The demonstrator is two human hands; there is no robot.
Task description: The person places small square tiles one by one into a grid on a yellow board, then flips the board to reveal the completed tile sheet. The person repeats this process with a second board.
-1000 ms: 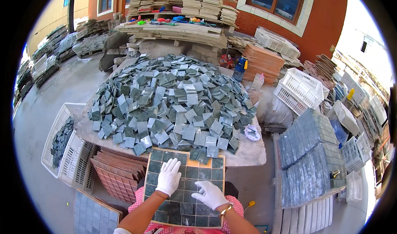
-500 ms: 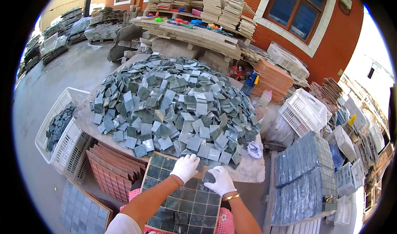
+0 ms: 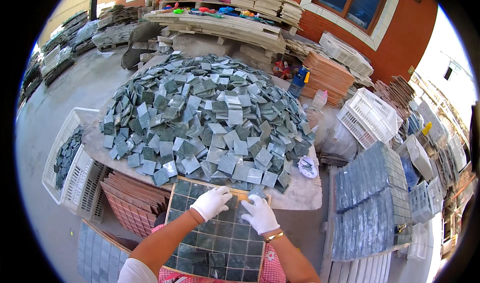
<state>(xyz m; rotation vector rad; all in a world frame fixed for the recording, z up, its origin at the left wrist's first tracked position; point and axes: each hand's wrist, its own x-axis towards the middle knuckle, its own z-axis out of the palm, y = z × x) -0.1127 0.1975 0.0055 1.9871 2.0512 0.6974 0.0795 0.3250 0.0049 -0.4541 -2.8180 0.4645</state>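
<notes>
A wood-edged board (image 3: 172, 203) lies across my lap, its face covered by a grid of dark green square stone tiles (image 3: 223, 228). My left hand (image 3: 212, 203), in a white glove, is over the upper middle of the grid, its curled fingertips closed on a tile there. Right beside it is my right hand (image 3: 260, 214), also gloved, with thumb and fingers pinched at another tile near the board's far right. My fingers partly cover both tiles. Just beyond the board, a large heap of loose stone tiles (image 3: 210, 118) spreads over a slab table (image 3: 305, 198).
At left stand white plastic crates (image 3: 80, 183), one holding small dark tiles, beside stacked reddish tile sheets (image 3: 135, 198). Wrapped tile sheets (image 3: 370, 198) sit on a pallet at right. A round white container (image 3: 307, 167) rests on the table's right edge, a blue bottle (image 3: 299, 80) farther back.
The right hand's tile has come down onto the grid, covering part of a bare tan patch. My left hand has shifted slightly left. The whole view has tilted a little.
</notes>
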